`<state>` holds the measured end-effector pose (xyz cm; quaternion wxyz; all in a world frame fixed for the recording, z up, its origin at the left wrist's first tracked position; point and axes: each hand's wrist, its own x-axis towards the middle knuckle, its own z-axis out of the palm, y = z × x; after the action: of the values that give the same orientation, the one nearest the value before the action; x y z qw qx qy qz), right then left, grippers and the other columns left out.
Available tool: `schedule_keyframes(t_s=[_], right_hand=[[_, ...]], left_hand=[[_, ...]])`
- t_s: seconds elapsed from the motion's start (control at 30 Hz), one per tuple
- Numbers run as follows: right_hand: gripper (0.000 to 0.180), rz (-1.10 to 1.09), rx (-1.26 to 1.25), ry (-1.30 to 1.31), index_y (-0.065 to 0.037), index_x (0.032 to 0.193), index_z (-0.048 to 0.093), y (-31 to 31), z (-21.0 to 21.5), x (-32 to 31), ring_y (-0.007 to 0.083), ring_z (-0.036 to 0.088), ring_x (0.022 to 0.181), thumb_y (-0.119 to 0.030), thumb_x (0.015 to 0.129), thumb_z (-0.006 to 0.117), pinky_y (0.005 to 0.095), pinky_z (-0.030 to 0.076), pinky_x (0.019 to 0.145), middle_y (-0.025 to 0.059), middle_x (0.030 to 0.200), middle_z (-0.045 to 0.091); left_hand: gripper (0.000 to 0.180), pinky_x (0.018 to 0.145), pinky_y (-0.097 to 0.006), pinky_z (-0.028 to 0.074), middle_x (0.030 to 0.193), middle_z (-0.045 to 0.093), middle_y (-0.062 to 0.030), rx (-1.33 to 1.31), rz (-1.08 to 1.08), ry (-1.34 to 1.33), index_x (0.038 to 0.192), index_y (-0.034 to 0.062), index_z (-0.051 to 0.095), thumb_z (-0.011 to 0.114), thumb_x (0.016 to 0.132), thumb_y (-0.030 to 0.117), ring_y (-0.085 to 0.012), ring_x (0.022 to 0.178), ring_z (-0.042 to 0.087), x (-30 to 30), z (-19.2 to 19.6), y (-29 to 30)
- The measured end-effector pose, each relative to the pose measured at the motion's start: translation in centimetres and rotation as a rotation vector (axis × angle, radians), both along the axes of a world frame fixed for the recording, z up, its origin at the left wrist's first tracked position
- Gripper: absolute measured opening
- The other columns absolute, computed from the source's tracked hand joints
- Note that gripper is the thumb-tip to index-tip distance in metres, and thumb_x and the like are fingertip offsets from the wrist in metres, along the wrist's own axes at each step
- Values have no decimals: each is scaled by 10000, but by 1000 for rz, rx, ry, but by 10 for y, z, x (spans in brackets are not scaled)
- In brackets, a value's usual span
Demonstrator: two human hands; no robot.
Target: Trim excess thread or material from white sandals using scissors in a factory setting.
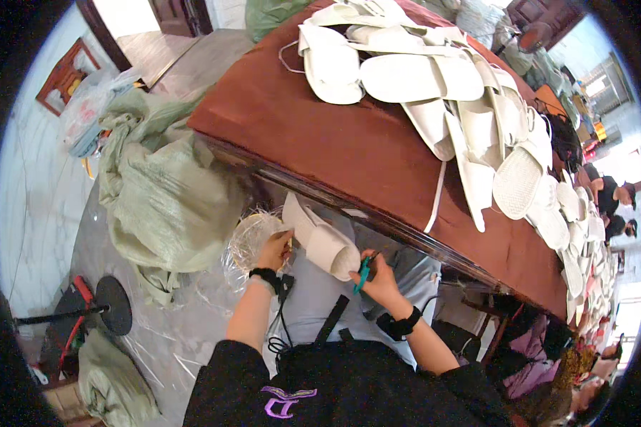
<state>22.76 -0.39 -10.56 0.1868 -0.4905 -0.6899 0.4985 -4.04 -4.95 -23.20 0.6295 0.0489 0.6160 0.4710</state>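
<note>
A white slipper (313, 231) with a broad strap lies slanted over my lap, below the table's near edge. My left hand (276, 249) is closed beside the slipper's left side, fingertips pinched together; what they hold is too small to make out. Behind that hand sits a tangle of clear plastic strips (243, 240). My right hand (380, 282) is closed around teal-handled scissors (364, 273), and its fingers are at the slipper's lower right end. The scissors' blades are mostly hidden.
A table with a brown cloth (285, 117) carries a long heap of white slippers (420, 78). One loose strap (436, 196) hangs near its edge. A large pale-green woven sack (167, 196) stands at left, with a round black disc stand (114, 306) nearby. Other people (609, 196) sit far right.
</note>
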Motion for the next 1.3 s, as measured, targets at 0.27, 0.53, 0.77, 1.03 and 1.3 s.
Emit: schedule_keyframes(t_s=[0.27,0.53,0.77,1.03,1.3], right_hand=[[563,44,-70,49,-34,1181,479,4,-19,0,292,609,989,-233,718,729,362,466,853,168,1027,615],[557,-49,-33,48,-51,1189,485,8,-17,5,270,610,824,-205,711,728,353,479,778,151,958,608],[529,-118,68,146,-55,1174,479,-11,9,65,172,575,884,-94,700,710,299,476,767,79,985,589],[468,-212,67,243,-57,1096,483,-8,71,63,131,534,893,-17,682,697,262,448,765,33,1036,544],[544,-593,285,566,-61,1208,459,33,148,39,165,516,979,34,691,603,285,419,848,41,1070,527]], left_hand=[[575,420,-223,296,669,486,4,111,83,52,1206,43,433,739,750,213,-86,490,402,18,-11,6],[316,404,-234,289,627,434,43,176,-55,45,1035,59,548,641,843,292,-71,460,368,7,-1,-4],[322,564,-287,432,706,549,-47,-166,261,836,893,16,552,588,867,334,-173,635,537,-94,-58,-131],[126,546,-288,325,714,435,-26,152,1030,400,817,68,497,493,836,193,-132,577,361,-137,-49,-185],[118,785,-284,390,815,511,-44,352,463,916,796,21,525,430,828,83,-173,797,490,-101,-49,-69]])
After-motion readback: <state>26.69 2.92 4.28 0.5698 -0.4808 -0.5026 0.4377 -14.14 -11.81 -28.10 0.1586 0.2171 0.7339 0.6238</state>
